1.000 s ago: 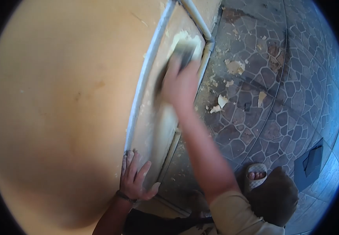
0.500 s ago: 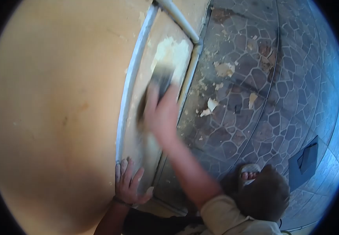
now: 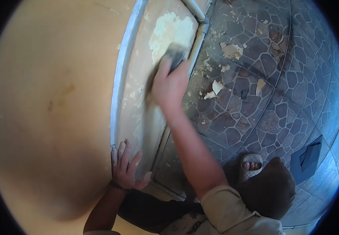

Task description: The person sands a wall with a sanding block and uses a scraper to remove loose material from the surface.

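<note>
My right hand grips a dark grey flat piece, smeared by motion, whose kind I cannot tell. Its far end lies at the lower edge of a pale bare patch on the recessed wall panel. Lower down, my left hand rests flat with fingers spread on the bottom of that panel, its fingertips dusted white. Those fingers reach to the end of the light blue-grey raised strip along the panel's left side.
A pipe runs along the panel's right edge. Paint flakes litter the stone-patterned floor. Dark sheets lie at the right, beyond a sandalled foot and my dark-clothed knee.
The view has shifted, so the wall and floor appear higher. My right hand has moved slightly right across the panel with the dark piece; my left hand stays spread on the wall.
</note>
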`<state>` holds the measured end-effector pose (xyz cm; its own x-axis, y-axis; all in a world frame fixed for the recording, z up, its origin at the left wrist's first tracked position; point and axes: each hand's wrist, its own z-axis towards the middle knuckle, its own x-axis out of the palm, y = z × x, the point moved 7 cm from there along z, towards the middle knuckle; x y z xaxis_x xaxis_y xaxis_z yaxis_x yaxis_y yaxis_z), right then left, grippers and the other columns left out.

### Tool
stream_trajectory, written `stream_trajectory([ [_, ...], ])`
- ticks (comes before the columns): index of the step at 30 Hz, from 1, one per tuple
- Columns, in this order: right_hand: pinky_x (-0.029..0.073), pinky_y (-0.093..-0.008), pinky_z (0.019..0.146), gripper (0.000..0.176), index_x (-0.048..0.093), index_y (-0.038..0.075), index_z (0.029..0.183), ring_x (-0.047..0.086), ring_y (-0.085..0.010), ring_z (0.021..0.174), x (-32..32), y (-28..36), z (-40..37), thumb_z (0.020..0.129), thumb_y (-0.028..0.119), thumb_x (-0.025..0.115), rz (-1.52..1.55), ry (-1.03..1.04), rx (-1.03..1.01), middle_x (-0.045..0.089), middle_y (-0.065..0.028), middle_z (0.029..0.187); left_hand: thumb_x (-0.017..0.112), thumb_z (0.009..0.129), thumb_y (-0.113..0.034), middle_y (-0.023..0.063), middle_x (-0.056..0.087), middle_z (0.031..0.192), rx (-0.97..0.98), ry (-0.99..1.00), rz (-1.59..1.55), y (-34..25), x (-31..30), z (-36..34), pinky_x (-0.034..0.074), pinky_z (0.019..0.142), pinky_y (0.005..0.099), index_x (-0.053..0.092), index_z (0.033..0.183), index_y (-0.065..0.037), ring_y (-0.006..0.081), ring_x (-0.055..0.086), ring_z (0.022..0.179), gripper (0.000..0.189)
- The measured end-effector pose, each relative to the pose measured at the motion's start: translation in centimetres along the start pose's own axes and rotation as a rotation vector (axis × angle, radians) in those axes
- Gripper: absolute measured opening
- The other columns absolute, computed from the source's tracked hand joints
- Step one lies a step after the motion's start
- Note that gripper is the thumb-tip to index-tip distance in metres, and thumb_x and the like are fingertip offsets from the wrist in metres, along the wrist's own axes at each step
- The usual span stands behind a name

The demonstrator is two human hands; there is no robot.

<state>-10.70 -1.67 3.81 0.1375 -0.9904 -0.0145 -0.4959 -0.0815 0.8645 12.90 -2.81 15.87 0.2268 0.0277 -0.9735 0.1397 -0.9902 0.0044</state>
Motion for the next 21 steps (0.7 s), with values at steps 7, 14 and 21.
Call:
stream_trajectory([
  [7,0.045,-0.0554,0.067,0.042,0.038,-0.006,0.106,0.059,-0.0506,0.075,0.2,2.6,-7.0,0.097,0.035,0.041,0.16,0.059,-0.107,0.059,-0.0329,0.076,0.065,0.073,-0.045,0.0347,0.036,0.137,0.032,-0.122,-0.044,0.3,-0.5,-0.4,0.026,0.102,0.0642,0.043,0.13,-0.002,0.055,0.036,0.125,0.074],
  [14,0.047,-0.0529,0.072,0.045,0.043,-0.009,0.106,0.06,-0.0495,0.079,0.4,-3.0,2.1,0.096,0.036,0.04,-0.029,-0.035,0.007,0.06,-0.0338,0.083,0.066,0.072,-0.041,0.0358,0.034,0.138,0.045,-0.116,-0.008,-0.2,-0.7,-0.3,0.025,0.104,0.0632,0.04,0.129,0.001,0.0552,0.033,0.126,0.076],
  [21,0.042,-0.0505,0.089,0.053,0.041,-0.008,0.116,0.054,-0.0489,0.102,0.1,-3.8,4.6,0.096,0.041,0.038,-0.032,0.064,0.189,0.056,-0.0365,0.108,0.064,0.074,-0.042,0.0346,0.036,0.137,0.03,-0.15,-0.071,0.0,-0.5,-0.7,0.026,0.102,0.065,0.043,0.129,-0.002,0.0539,0.035,0.126,0.071],
])
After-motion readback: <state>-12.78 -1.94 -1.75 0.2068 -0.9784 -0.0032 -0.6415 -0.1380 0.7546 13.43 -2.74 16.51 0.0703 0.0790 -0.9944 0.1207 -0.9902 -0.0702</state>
